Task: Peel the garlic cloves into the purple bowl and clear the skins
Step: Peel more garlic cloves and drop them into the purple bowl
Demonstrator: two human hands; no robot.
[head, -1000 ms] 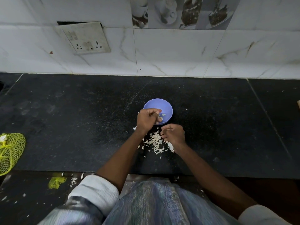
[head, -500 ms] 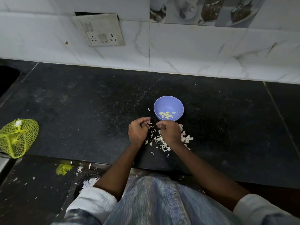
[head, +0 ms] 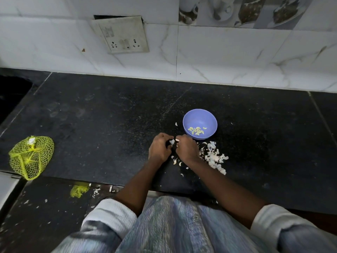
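2 bare forearms come out of white ribbed sleeves point(head: 111, 214) pushed up, over a blue-grey crinkled garment point(head: 169, 225).

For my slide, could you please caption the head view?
Both hands, left and right, peel a garlic clove beside the purple bowl.

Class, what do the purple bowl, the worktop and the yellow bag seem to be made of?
Purple bowl: probably plastic, matte, one even colour, thin rim. Worktop: looks like polished dark stone, finely speckled, with a seam line. Yellow bag: open mesh netting, likely plastic, with the dark worktop showing through its holes.
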